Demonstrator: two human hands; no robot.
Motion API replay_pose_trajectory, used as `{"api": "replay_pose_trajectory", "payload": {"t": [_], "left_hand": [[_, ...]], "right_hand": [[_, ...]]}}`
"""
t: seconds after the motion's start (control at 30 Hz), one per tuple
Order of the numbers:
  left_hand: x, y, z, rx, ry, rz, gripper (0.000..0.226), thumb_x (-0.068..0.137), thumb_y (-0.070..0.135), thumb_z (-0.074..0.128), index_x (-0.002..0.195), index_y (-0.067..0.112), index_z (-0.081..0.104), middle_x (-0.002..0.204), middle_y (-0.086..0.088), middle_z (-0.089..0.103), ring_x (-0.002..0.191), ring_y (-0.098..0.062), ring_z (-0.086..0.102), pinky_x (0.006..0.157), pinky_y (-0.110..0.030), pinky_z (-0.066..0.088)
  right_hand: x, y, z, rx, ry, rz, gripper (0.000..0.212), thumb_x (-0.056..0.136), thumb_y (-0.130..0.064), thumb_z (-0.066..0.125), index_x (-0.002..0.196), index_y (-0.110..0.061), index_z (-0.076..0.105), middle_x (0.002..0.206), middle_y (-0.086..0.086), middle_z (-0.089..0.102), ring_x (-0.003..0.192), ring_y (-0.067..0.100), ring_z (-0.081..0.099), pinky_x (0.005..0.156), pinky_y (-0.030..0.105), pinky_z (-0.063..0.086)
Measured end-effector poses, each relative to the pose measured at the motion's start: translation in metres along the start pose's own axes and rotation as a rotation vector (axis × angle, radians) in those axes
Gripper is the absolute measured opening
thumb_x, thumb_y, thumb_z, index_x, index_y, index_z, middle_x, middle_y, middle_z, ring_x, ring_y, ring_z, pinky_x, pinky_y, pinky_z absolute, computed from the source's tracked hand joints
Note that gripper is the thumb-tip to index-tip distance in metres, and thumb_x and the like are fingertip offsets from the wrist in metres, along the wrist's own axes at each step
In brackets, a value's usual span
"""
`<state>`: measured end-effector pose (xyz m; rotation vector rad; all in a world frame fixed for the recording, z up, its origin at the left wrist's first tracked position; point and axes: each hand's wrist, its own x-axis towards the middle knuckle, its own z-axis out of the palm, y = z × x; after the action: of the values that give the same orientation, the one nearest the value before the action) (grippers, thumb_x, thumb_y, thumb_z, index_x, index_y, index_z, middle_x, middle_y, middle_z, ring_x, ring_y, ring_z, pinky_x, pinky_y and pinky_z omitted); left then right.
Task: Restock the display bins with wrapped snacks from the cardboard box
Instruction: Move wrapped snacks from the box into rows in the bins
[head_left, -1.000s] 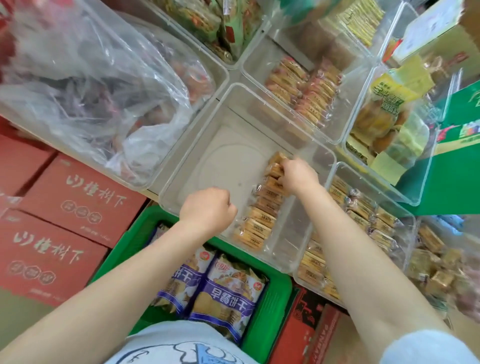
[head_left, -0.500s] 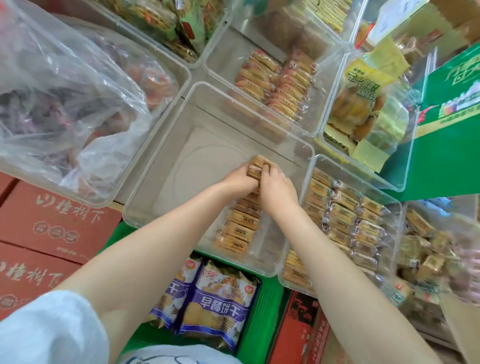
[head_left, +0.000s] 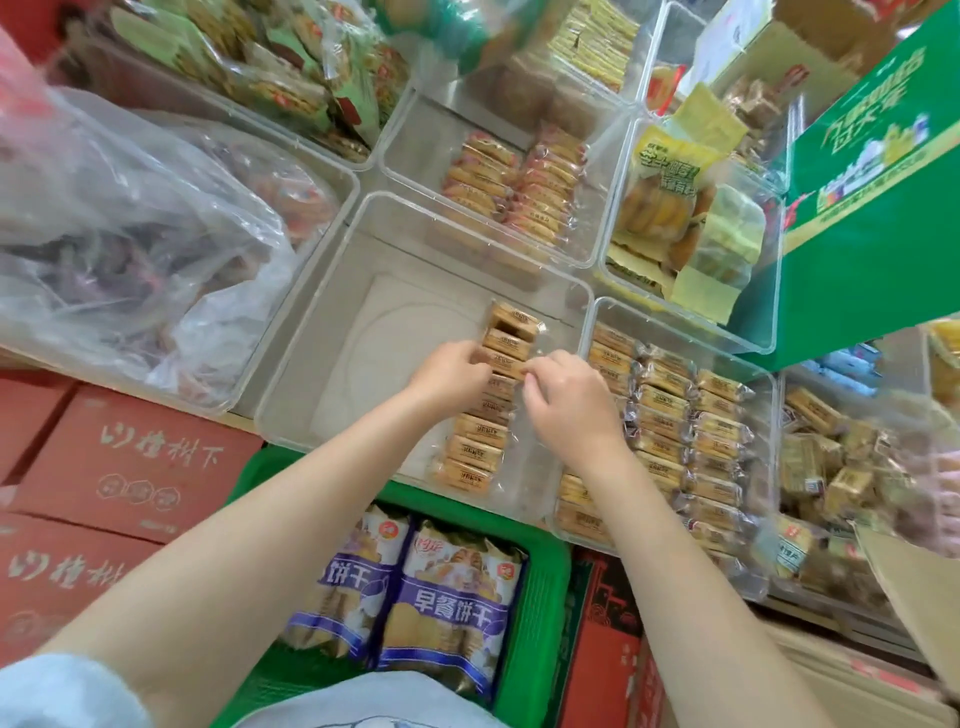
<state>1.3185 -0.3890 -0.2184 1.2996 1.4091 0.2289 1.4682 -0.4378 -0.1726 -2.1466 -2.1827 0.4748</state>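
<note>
- Head view: a single row of small tan wrapped snacks (head_left: 485, 400) is seen along the right side of a clear square plastic bin (head_left: 322, 332), running from its near wall toward its far wall.
- The left hand (head_left: 452, 371) is placed at the left side of this row, with the fingers curled against one packet; the right hand (head_left: 566, 400) is at the right side, and its fingertips pinch the wrapper end of the same packet.
- The step in hand is judged to be the straightening of packets already laid in the row.
- The cardboard box cannot be identified with certainty; only a brown flap (head_left: 914, 597) is seen at the right edge.
- For the next move, more packets are probably needed, and a second row can be begun just beside the first.
- Much bare floor is left in the bin to the left of the row.
- The neighbouring clear bin of similar packets (head_left: 680, 426) touches the right wall, so little room is offered there.
</note>
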Motion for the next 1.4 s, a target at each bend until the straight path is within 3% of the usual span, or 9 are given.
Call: {"api": "replay_pose_trajectory", "payload": {"t": [0.2,0.33,0.6,0.7,0.83,1.0,1.2,1.3,1.4], "left_hand": [[-0.091,0.035,0.035,0.000,0.065,0.222,0.026,0.098,0.019,0.046,0.112,0.025,0.067,0.111,0.005,0.070,0.099,-0.017,0.066,0.090,-0.043,0.056],[-0.154,0.069,0.102,0.048,-0.042,0.349,0.021,0.097,0.022,0.051,0.102,0.030,0.069,0.100,0.008,0.072,0.086,-0.015,0.069,0.080,-0.044,0.059],[-0.237,0.126,0.280,0.362,-0.132,0.832,0.024,0.093,0.025,0.059,0.116,0.023,0.066,0.127,0.002,0.055,0.121,-0.017,0.048,0.098,-0.027,0.038],[-0.259,0.142,0.351,0.487,-0.098,0.938,0.035,0.089,0.033,0.053,0.119,0.023,0.067,0.138,-0.001,0.054,0.131,-0.019,0.042,0.110,-0.035,0.028],[-0.267,0.150,0.417,0.752,0.014,0.924,0.042,0.084,0.037,0.042,0.109,0.022,0.072,0.118,-0.001,0.066,0.123,-0.024,0.052,0.119,-0.046,0.015],[-0.256,0.149,0.422,0.920,0.142,0.915,0.022,0.089,0.032,0.058,0.098,0.023,0.075,0.100,0.001,0.071,0.107,-0.024,0.060,0.115,-0.042,0.018],[-0.258,0.146,0.418,0.934,0.164,0.921,0.021,0.093,0.035,0.056,0.092,0.028,0.076,0.099,0.007,0.072,0.107,-0.020,0.061,0.116,-0.043,0.023],[-0.260,0.146,0.419,0.948,0.175,0.922,0.024,0.094,0.040,0.053,0.094,0.030,0.075,0.101,0.008,0.072,0.108,-0.019,0.061,0.116,-0.043,0.022],[-0.264,0.147,0.417,0.890,0.145,0.906,0.042,0.089,0.056,0.046,0.114,0.031,0.068,0.115,0.007,0.070,0.116,-0.019,0.059,0.116,-0.041,0.020]], "right_hand": [[-0.101,0.037,-0.059,0.378,0.206,0.183,0.023,0.103,-0.016,0.048,0.107,-0.015,0.070,0.078,-0.007,0.064,0.057,-0.002,0.049,0.051,0.011,0.035],[-0.176,0.069,-0.089,0.399,0.461,0.244,0.021,0.100,-0.015,0.053,0.101,-0.014,0.073,0.076,-0.008,0.064,0.062,-0.001,0.054,0.057,0.010,0.037],[-0.336,0.200,-0.120,0.434,0.867,0.532,0.028,0.093,-0.024,0.050,0.072,-0.009,0.060,0.063,0.002,0.059,0.060,0.021,0.055,0.060,0.037,0.046],[-0.383,0.262,-0.111,0.355,0.678,0.747,0.025,0.096,-0.023,0.051,0.079,-0.009,0.063,0.075,0.004,0.065,0.072,0.024,0.059,0.066,0.038,0.047],[-0.422,0.331,-0.086,0.187,0.223,0.953,0.023,0.100,-0.027,0.050,0.110,-0.013,0.065,0.113,0.007,0.060,0.105,0.028,0.059,0.078,0.034,0.046],[-0.427,0.388,-0.056,0.179,-0.005,1.033,0.064,0.100,-0.031,0.056,0.153,-0.006,0.030,0.160,0.019,0.023,0.146,0.035,0.027,0.113,0.044,0.037],[-0.419,0.400,-0.031,0.094,-0.029,1.057,0.040,0.100,-0.032,0.056,0.134,-0.011,0.055,0.134,0.010,0.058,0.123,0.030,0.055,0.097,0.040,0.045],[-0.420,0.398,-0.035,0.465,0.022,1.022,0.040,0.096,-0.040,0.059,0.122,-0.010,0.062,0.118,0.008,0.064,0.110,0.029,0.061,0.082,0.034,0.049],[-0.426,0.382,-0.070,0.922,0.116,0.775,0.024,0.094,-0.040,0.054,0.088,-0.017,0.058,0.087,0.001,0.057,0.088,0.020,0.055,0.065,0.029,0.041]]}}
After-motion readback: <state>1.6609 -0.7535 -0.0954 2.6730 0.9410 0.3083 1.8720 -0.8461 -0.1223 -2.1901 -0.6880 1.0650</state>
